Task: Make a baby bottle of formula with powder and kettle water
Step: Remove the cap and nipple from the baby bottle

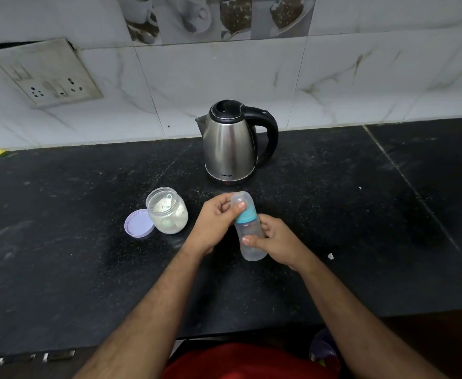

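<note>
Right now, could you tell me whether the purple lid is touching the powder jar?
Cannot tell. In the head view the purple lid lies flat on the counter, its right edge hidden behind the open powder jar, so no contact or gap shows.

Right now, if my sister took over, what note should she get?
Left hand grips the clear cap; right hand holds the baby bottle above the counter.
Powder jar stands open, scoop inside, its lid beside it. Kettle stands behind, lid shut.
Done: jar opened.
Left: open the bottle, add water and powder, close, shake.
</note>
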Demonstrator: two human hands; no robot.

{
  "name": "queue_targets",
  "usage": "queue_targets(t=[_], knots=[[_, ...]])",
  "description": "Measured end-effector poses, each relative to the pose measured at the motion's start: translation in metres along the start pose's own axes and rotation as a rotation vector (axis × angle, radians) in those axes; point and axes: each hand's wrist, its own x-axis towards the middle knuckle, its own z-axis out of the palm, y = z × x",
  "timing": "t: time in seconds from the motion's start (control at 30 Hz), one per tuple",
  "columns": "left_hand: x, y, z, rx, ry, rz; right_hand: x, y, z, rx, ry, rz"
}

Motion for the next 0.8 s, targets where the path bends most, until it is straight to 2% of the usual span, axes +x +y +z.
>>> queue_targets(t=[0.23, 0.57, 0.8], knots=[[-0.006, 0.002, 0.006, -0.029, 0.053, 0.011, -0.007, 0.001, 0.007, -0.076, 0.076, -0.058], [-0.007, -0.003, 0.026, -0.079, 0.141, 0.084, -0.013, 0.014, 0.002, -0.097, 0.179, 0.014], [0.027, -0.001, 0.026, -0.022, 0.203, 0.098, -0.020, 0.035, -0.019, -0.089, 0.401, 0.131]])
